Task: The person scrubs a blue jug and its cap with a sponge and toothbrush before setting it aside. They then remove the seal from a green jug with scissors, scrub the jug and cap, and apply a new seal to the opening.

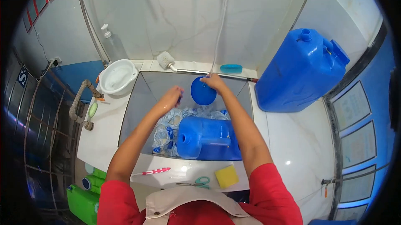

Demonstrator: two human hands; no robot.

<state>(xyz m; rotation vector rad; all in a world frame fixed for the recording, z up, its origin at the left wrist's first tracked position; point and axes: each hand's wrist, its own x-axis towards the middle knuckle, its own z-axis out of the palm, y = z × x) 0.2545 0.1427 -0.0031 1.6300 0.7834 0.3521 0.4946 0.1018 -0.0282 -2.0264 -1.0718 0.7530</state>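
Over the sink (138,99), my right hand (214,82) grips the rim of a round blue dipper (203,93), its fingers closed at the upper right edge. To the left, my left hand (171,98) has curled fingers around a small dark blue thing I cannot make out. Below both hands a blue jerrycan (192,135) lies on its side in the sink, its open mouth facing up. Clear and blue plastic pieces (161,135) are heaped around the jerrycan's left and far sides. Part of the jerrycan is hidden by my right forearm.
A big blue jerrycan (298,72) stands on the right counter. Along the back ledge are a white brush (166,60) and a blue brush (231,69). A white basin (118,77) and a pipe tap (79,99) stand left. Scissors (202,181) and a yellow sponge (227,177) lie in front.
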